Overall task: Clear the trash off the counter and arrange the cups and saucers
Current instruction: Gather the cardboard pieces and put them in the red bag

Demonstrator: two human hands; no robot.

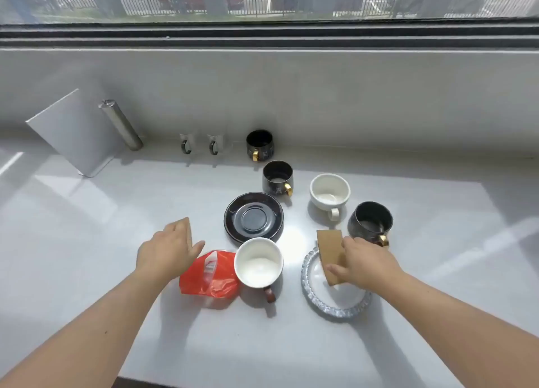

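Observation:
My right hand [361,263] grips a brown cardboard cup sleeve [331,253] over a white saucer with a silver rim [326,303]. My left hand [170,246] hovers open above a crumpled red plastic bag [211,279]. Right of the bag stands a white cup with a brown handle [258,262]. Behind it lies a black saucer [253,217]. A white cup [329,193] and three black cups with gold handles [370,221] [277,177] [259,144] stand further back.
Two clear mugs with dark handles [186,145] [215,145] stand by the back wall. A white board [73,131] and a steel cylinder [121,125] lean at the back left. The white counter [87,242] ends at its front edge near me.

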